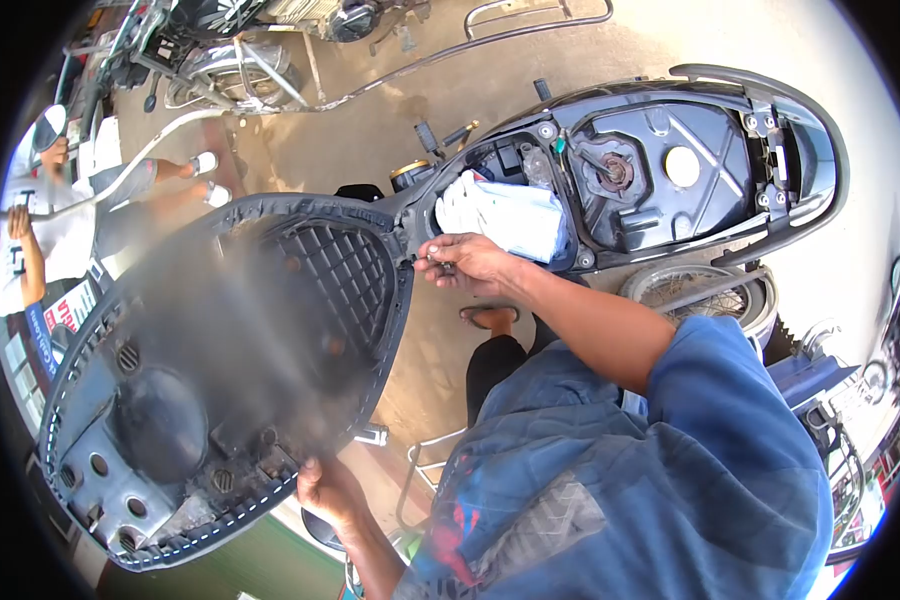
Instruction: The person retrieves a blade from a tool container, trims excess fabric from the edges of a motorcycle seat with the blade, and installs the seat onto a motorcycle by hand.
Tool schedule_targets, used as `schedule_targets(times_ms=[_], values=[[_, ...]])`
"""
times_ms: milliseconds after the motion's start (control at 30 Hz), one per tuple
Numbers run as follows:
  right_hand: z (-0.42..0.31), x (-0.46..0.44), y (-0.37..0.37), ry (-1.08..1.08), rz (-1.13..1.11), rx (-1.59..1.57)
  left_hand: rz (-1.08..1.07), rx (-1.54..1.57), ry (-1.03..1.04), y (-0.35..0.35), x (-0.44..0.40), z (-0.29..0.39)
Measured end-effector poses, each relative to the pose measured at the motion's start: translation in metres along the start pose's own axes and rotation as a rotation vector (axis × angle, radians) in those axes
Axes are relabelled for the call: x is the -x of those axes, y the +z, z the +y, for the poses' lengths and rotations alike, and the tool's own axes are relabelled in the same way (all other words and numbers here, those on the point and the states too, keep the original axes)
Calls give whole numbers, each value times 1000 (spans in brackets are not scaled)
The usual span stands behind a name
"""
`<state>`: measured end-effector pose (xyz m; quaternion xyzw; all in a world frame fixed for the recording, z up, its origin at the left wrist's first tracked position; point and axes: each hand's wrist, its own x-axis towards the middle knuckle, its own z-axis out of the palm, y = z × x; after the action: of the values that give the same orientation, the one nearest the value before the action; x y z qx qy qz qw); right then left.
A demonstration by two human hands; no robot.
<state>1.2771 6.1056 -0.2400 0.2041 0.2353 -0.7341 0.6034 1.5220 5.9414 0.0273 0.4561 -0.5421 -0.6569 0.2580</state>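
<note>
A motorcycle seat (160,410) is tipped up with its black ribbed underside toward me; a blurred smear hides part of its middle. My left hand (325,492) is closed on the lower edge of the seat, thumb on the rim. My right hand (467,266) is beside the seat hinge (403,232), its fingers pinched together around something small and dark that I cannot make out. Behind that hand, a white and pale-blue cloth or bag (505,215) fills the storage compartment. Further right lies the fuel tank (660,170) with its round white label.
A grab rail (832,110) curves around the motorcycle's tail. At the upper left, another motorcycle (240,75) stands behind a metal rail (370,92). A person in a white shirt (60,230) is at the far left. A spoked wheel (715,290) shows behind my arm.
</note>
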Motion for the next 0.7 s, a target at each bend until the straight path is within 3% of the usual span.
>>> schedule_targets(times_ms=[67, 300, 400, 533, 700], values=[[10, -19, 6, -45, 45, -7, -8, 145, -41, 11, 0, 4], [35, -72, 37, -327, 324, 237, 36, 75, -26, 18, 1, 5], [59, -109, 35, -439, 729, 362, 30, 89, -61, 9, -1, 4], [49, -106, 57, -456, 888, 447, 23, 100, -7, 15, -1, 5], [38, -96, 70, -420, 927, 630, 18, 73, -2, 4, -4, 2]])
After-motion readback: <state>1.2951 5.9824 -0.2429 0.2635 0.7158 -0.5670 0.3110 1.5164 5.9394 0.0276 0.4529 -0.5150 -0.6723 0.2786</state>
